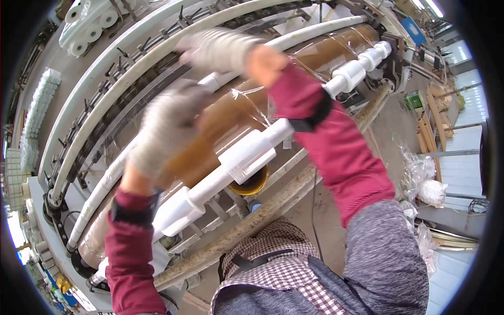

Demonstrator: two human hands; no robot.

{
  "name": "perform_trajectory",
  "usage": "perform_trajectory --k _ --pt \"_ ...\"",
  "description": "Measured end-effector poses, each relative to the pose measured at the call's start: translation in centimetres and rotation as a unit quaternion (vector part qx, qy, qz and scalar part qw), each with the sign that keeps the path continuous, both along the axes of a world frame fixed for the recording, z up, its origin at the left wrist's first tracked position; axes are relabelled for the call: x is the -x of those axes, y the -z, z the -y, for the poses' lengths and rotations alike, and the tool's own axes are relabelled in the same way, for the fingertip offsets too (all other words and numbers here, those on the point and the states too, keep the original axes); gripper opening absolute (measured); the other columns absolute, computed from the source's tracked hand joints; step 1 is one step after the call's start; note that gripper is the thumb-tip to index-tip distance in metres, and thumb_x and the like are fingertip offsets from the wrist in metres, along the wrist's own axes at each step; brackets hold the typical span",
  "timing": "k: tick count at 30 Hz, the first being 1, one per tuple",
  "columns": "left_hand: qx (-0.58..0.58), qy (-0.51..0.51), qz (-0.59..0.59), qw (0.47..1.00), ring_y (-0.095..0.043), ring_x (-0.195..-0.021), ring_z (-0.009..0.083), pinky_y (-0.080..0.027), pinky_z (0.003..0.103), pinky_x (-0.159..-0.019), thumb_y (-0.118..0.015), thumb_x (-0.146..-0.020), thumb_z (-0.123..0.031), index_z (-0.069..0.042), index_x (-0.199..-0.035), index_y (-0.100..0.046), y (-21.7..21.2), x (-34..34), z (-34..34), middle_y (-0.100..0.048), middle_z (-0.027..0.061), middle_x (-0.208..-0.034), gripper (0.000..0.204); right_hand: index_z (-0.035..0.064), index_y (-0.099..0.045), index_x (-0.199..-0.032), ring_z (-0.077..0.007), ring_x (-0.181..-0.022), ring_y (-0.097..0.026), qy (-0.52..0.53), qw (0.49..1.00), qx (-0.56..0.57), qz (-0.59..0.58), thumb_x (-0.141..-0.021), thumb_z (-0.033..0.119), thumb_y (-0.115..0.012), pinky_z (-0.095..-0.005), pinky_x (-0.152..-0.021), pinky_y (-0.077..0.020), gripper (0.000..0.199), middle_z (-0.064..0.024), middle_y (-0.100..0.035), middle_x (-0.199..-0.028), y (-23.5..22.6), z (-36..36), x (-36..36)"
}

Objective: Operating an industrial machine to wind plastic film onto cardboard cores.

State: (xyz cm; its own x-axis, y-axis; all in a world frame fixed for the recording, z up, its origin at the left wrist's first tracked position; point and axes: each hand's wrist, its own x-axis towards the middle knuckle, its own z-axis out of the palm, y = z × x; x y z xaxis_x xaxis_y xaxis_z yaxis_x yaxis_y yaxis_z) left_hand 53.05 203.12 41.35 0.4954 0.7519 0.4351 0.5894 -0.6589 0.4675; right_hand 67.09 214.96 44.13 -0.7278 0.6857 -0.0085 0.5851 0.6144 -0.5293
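Both my hands wear pale knitted gloves and are smeared by motion. My left hand (170, 123) is over the left half of a large brown roller (336, 47), its fingers toward the roller's middle. Farther off, my right hand (223, 50) reaches across above the white tube roller (315, 34), fingers pointing left. Neither hand's grip can be made out. Clear wrinkled film (252, 102) lies over the brown roller. On the near side runs a white shaft (210, 186) carrying several short white film rolls (247, 155). My right forearm passes over this shaft.
Long curved-looking machine rails (100, 89) stand beyond the rollers. A yellow-rimmed bucket (251, 184) is below the shaft. A rough, stained bar (236, 233) crosses in front of my body. Wrapped white rolls (92, 23) lie at the far left, and plastic bags (431, 193) lie at right.
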Motion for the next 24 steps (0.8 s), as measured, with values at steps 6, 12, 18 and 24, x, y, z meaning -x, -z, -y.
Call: perform_trajectory --k 6,12,18,24 --pt "-0.004 -0.032 -0.186 0.982 -0.062 -0.072 0.0304 -0.051 0.037 -0.067 -0.063 -0.068 -0.006 -0.010 -0.092 -0.066 5.9 -7.0 -6.4 -0.064 0.0120 -0.078 0.024 0.0056 -0.063 -0.106 -0.0344 -0.098 -0.060 0.046 0.987 -0.021 0.156 -0.092 0.032 -0.042 -0.0427 -0.087 -0.0465 0.036 -0.0176 -0.064 -0.102 -1.5 3.8 -11.0" --pt "0.361 -0.292 0.274 0.842 -0.055 -0.060 0.0114 -0.046 0.028 -0.051 -0.065 -0.082 -0.009 -0.011 -0.091 -0.063 9.1 4.6 -16.6 -0.059 -0.0008 -0.072 0.010 0.0078 -0.054 -0.122 -0.0306 -0.113 -0.054 -0.087 0.970 -0.175 0.148 -0.085 0.027 -0.055 -0.0408 -0.096 -0.0419 0.042 -0.0148 -0.058 -0.120 4.8 3.7 -5.4" --pt "0.039 -0.178 0.324 0.928 -0.052 -0.072 0.0061 -0.045 0.023 -0.062 -0.057 -0.078 0.009 -0.006 -0.094 -0.061 2.3 -6.1 -11.8 -0.058 -0.0020 -0.078 0.022 0.0075 -0.056 -0.116 -0.0309 -0.095 -0.061 -0.082 0.976 -0.019 0.200 -0.092 0.032 -0.044 -0.0400 -0.084 -0.0475 0.036 -0.0144 -0.064 -0.106 6.6 -4.9 -6.1" --pt "-0.042 0.011 0.042 0.998 -0.060 -0.079 0.0351 -0.050 0.040 -0.071 -0.057 -0.070 0.008 -0.010 -0.117 -0.056 0.7 -19.4 -11.2 -0.058 0.0168 -0.090 0.050 0.0075 -0.059 -0.110 -0.0339 -0.090 -0.061 -0.061 0.972 -0.073 0.213 -0.091 0.029 -0.048 -0.0406 -0.082 -0.0476 0.031 -0.0159 -0.063 -0.103 1.4 -8.5 -21.8"
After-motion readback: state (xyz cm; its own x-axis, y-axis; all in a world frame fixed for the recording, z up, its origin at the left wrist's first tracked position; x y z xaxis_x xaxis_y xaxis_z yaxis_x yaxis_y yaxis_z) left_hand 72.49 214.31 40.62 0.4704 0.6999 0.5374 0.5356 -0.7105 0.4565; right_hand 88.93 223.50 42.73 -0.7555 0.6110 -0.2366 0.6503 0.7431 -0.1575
